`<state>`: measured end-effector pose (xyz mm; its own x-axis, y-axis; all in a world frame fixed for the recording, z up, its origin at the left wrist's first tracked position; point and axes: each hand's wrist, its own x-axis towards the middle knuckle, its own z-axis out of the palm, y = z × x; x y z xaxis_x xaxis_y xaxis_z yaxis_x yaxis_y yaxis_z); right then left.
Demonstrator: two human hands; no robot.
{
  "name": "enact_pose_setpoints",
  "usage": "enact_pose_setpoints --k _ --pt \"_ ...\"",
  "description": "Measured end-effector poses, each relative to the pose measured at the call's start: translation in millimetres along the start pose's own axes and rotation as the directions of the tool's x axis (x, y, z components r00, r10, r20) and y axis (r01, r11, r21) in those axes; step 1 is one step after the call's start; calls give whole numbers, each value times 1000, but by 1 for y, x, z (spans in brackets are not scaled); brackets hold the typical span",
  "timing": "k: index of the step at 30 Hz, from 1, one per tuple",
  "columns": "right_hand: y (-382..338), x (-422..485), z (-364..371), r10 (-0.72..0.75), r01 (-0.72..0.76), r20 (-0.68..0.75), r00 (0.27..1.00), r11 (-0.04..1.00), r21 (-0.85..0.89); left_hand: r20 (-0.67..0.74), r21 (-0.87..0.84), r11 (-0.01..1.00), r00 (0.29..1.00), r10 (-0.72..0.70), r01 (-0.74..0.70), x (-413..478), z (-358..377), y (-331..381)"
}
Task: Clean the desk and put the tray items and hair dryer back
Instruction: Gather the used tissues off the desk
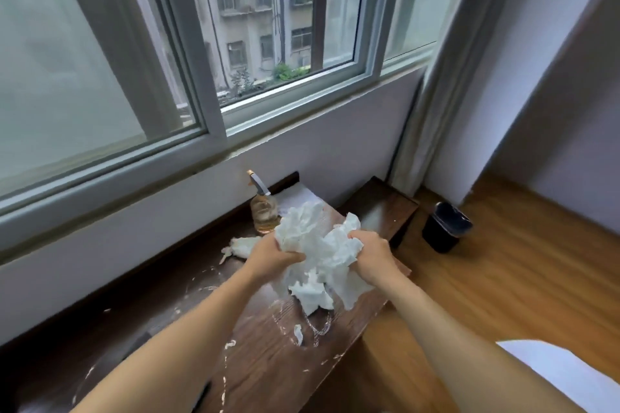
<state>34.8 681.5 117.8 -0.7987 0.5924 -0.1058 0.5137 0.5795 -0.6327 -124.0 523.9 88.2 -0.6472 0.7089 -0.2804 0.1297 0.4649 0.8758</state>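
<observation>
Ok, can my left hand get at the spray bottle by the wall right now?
Probably not yet: the left hand, like the right hand, is full, gripping the tissue wad; the spray bottle stands just beyond it.

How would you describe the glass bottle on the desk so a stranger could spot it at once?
Below the big window, a dark wooden desk runs along the wall. Near its far end, just beyond the wad of white paper gripped by the left hand and right hand, stands the bottle. It is the only clear glass thing there: round-bodied, amber liquid inside, white-and-gold top.
</observation>
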Motion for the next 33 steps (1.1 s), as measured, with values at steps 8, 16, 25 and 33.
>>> enact_pose_setpoints --k 8,16,25,33 --pt "120 -7 -79 197 -173 -157 968 972 156 246 32 997 967 66 -76 55 139 85" --pt "253 20 -168 284 -239 -193 939 944 228 407 89 985 908 102 -151 129 301 159" --pt "369 53 -254 375 -331 -210 903 919 216 511 194 961 857 74 -198 206 430 227" --pt "428 128 -304 441 -405 -218 870 894 193 547 199 959 835 63 -203 303 493 268"
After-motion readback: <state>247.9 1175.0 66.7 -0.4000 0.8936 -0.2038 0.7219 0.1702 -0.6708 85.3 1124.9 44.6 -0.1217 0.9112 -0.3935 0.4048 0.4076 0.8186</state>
